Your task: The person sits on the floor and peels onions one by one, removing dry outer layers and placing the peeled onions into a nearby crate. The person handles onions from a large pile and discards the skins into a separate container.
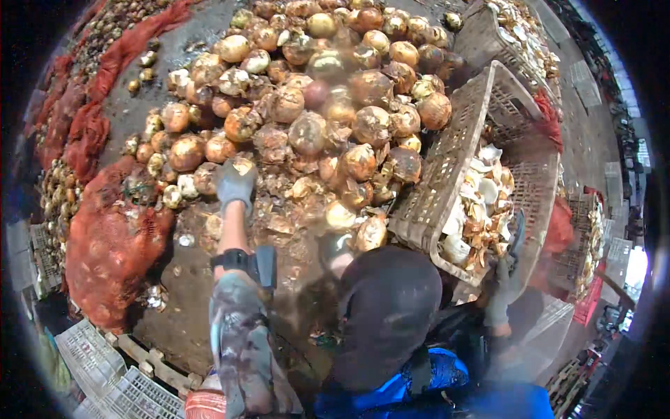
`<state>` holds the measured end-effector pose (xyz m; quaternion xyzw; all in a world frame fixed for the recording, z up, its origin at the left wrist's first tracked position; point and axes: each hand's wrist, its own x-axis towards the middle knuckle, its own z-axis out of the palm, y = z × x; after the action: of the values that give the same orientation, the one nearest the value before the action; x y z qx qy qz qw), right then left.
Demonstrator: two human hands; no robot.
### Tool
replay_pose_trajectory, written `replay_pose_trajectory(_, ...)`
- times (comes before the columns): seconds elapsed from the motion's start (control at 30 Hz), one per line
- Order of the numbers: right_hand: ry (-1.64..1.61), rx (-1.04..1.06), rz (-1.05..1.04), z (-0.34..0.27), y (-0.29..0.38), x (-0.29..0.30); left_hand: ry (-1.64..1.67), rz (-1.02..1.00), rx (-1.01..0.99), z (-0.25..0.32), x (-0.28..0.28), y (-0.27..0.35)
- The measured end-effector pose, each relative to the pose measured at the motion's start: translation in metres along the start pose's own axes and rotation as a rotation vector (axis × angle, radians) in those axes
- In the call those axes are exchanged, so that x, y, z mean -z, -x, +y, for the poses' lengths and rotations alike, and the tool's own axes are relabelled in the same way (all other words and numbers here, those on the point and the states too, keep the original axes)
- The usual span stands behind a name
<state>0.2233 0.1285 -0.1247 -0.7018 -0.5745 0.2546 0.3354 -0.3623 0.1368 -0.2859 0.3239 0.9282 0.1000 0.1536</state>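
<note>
My left hand [236,184], in a grey glove, reaches to the near edge of a heap of onions. Its fingers close around an onion [243,166], whose pale top shows between them. A black strap with a box [256,266] sits on that wrist, below a patterned sleeve. Over at the right, my right hand [500,293] is blurred, also grey-gloved, beside the near end of a plastic crate [445,173]. A narrow dark shape [518,233] rises from it, perhaps a blade; I cannot tell whether it is held. Onion skins and cut pieces [481,204] lie in the crate.
The onion heap [309,131] spreads ahead over dirty ground with loose skins. A full red mesh sack [115,251] stands at left. Another crate of peelings [523,36] is at far right. Grey crates [91,351] lie at lower left. A dark rounded shape [387,309] blocks part of the view.
</note>
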Motion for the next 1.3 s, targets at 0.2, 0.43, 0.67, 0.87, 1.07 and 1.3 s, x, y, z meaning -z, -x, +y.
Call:
replay_pose_trajectory(0.2,0.609,0.516,0.054,0.001,-0.008,0.0,-0.347,-0.114,-0.018,0.022,-0.013,-0.03)
replay_pose_trajectory(0.43,-0.171,-0.278,0.079,-0.037,0.004,-0.017,0.57,0.107,0.129,-0.033,-0.063,0.009)
replay_pose_trajectory(0.67,0.316,0.259,-0.091,0.058,0.01,0.001,2.022,-0.432,0.386,-0.009,-0.003,0.144)
replay_pose_trajectory(0.87,-0.25,-0.124,-0.14,-0.029,0.001,-0.005,2.084,-0.488,0.049,0.067,0.156,0.183)
replay_pose_trajectory(1.07,-0.599,0.065,-0.393,-0.171,0.057,0.035,1.689,-0.559,-0.46,0.15,0.258,0.251)
replay_pose_trajectory(1.3,-0.572,0.022,-0.348,-0.169,0.074,0.067,1.501,-0.901,-0.182,0.235,0.187,0.394)
